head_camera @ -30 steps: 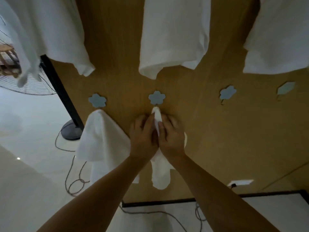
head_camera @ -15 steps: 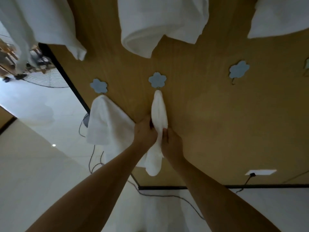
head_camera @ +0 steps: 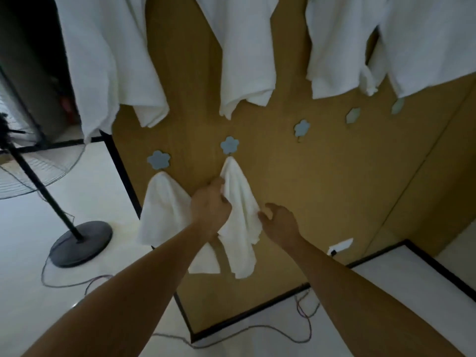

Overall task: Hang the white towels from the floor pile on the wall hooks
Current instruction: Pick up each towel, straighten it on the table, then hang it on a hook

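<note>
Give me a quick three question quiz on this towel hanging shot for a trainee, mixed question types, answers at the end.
1. True or false: the left hand grips the towel on the second hook.
2. How many lower-row hooks carry a towel? A) one B) two C) four
3. Fill in: the right hand is ____, fingers beside the towel's edge.

Key: 1 true. 2 B; the left hook holds the other towel, the hooks further right are bare. 3 open.

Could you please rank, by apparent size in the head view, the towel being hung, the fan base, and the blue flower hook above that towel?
1. towel
2. fan base, slightly smaller, though distance differs
3. flower hook, clearly smallest
</note>
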